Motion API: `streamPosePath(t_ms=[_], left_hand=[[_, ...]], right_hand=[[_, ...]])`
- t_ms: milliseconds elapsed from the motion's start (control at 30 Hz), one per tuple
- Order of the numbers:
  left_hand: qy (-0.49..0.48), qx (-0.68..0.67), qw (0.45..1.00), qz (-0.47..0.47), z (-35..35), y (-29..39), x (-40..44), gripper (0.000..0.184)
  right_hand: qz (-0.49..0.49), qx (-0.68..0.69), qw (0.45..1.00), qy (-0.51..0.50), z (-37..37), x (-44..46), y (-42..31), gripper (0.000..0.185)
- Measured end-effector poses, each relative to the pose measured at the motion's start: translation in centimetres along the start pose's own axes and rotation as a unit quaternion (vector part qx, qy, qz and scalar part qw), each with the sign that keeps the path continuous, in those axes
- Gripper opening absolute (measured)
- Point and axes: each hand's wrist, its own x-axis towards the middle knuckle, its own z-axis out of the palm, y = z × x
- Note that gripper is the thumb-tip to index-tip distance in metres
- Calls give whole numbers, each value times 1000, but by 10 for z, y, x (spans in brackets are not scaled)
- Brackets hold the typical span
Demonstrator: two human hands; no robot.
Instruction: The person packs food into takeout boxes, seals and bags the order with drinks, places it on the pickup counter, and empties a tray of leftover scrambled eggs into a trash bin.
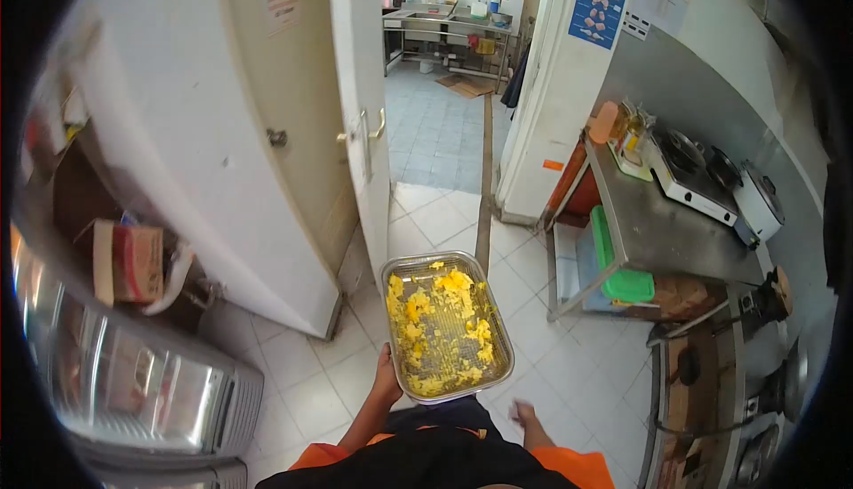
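Observation:
A rectangular metal tray (494, 318), which looks perforated, is held out in front of my body. Scattered yellow crumbly food (454, 287), like scrambled egg, lies in it, with bare metal showing in the middle. My left hand (386, 377) grips the tray's near left side, its fingers partly hidden beneath. Lower right of the tray, my right hand (525, 413) hangs apart from it over the floor. It holds nothing, and its thumb appears away from the fingers.
A white door (355, 89) stands ajar ahead, leading to a room with a steel sink counter (444, 20). On the right, a steel table (675, 236) carries a stove (689, 174); a green-lidded bin (622, 267) sits below. Burners line the lower right. A cardboard box (133, 262) is at left.

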Motion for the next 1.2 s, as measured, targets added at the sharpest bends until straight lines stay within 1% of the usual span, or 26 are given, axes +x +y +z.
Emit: streamPosePath(t_ms=[33,67,100,133,167,267,333,433,467,500,533,567,600,633,667,700,733,767,800,867,933,967,1000,1067,1100,1200], left_hand=[[-19,4,1000,-10,14,2,38,18],[-39,8,999,-18,25,5,77,19],[-35,-4,999,-23,39,3,121,21],[-24,3,999,-29,59,8,161,21],[-14,7,999,-35,76,16,196,21],[-2,-8,999,-48,143,44,303,24],[12,4,997,-71,158,67,363,25],[34,-4,999,2,181,86,471,26],[52,-1,999,-1,180,97,497,27],[66,-3,998,-4,180,112,529,28],[76,-11,997,2,176,124,536,28],[52,-22,998,8,188,140,557,30],[57,-47,997,-3,185,143,587,30],[58,-70,996,-10,180,148,621,30],[60,-91,994,-13,177,153,656,31],[49,-68,996,28,182,164,685,29],[67,-63,995,37,179,172,721,29],[83,-57,994,51,184,175,680,29],[99,-47,992,56,177,183,721,29],[93,-44,994,47,169,203,785,27],[82,-35,995,46,184,230,832,27],[64,-41,996,38,177,233,857,26],[58,-23,997,39,179,211,753,26],[63,19,998,26,190,230,802,27],[49,34,998,25,196,230,770,26],[78,69,994,27,204,245,779,23]], right_hand=[[13,41,999,-5,-25,20,30,26],[48,87,995,0,-50,77,106,28],[81,133,988,9,-64,101,137,30],[179,-12,983,48,-67,48,88,28],[223,-52,972,55,-62,37,44,27],[247,-87,964,51,-41,92,-76,23],[230,-99,967,47,-19,139,-149,21],[152,-109,981,45,21,229,-279,19],[108,-103,987,52,37,264,-329,19],[47,-86,993,60,60,305,-385,19],[-17,-61,996,63,82,340,-436,19],[-95,-39,993,57,108,393,-499,18],[-149,58,986,50,141,420,-574,17],[-177,24,983,-35,169,442,-650,21],[-144,47,985,-84,205,433,-733,29],[-160,63,971,-167,235,434,-798,34],[-172,83,949,-253,268,436,-847,39],[-175,77,930,-314,267,377,-858,41],[-174,76,911,-367,299,378,-895,43],[-178,52,875,-448,344,388,-933,44],[-205,74,880,-422,379,384,-949,44],[-185,100,888,-408,386,395,-955,45],[-169,123,894,-397,335,323,-881,45],[-126,161,905,-374,344,348,-899,46],[-118,172,905,-370,330,321,-875,45],[-129,220,904,-343,347,322,-868,50]])
